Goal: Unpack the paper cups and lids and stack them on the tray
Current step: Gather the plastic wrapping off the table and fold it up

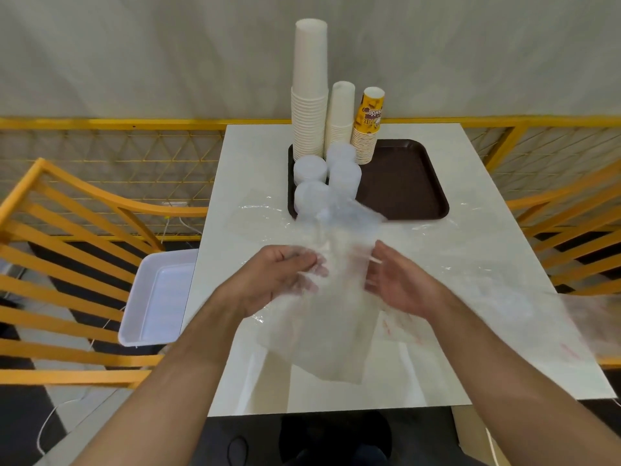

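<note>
Three cup stacks and the lid stacks already on tray, I'm handling an emptied bag.

Left to right: white bin (158, 297) sits off the table's (470, 183) left edge; my left hand (282, 277) pinches the clear plastic bag (332, 324), which looks empty, blurred; my right hand (400, 284) is beside it with fingers spread, touching the film, grip not clear. On the brown tray (410, 183): tall white cups (309, 92), shorter white cups (341, 119), printed yellow cups (367, 126), lids (311, 171) in front in several short stacks. More loose wrap (504, 274) lies on the table at right. I judge unpacking nearly done; wrappers left to clear.
</note>
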A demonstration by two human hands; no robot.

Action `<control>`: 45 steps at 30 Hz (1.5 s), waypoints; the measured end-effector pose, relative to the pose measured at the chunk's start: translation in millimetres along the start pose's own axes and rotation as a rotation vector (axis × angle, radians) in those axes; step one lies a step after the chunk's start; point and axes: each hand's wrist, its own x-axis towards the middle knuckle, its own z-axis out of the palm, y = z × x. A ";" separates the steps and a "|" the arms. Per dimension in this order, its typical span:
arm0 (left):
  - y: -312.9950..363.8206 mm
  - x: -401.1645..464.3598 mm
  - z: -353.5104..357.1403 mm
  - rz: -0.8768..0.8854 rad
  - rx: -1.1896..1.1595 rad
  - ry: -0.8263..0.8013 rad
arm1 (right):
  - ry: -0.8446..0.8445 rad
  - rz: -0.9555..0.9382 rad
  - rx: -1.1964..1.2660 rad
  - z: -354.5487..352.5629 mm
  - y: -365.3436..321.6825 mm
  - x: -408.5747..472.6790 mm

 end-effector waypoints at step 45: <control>43.8 -27.2 3.2 0.210 0.111 0.096 | -0.060 -0.236 -0.604 24.2 -100.8 -43.5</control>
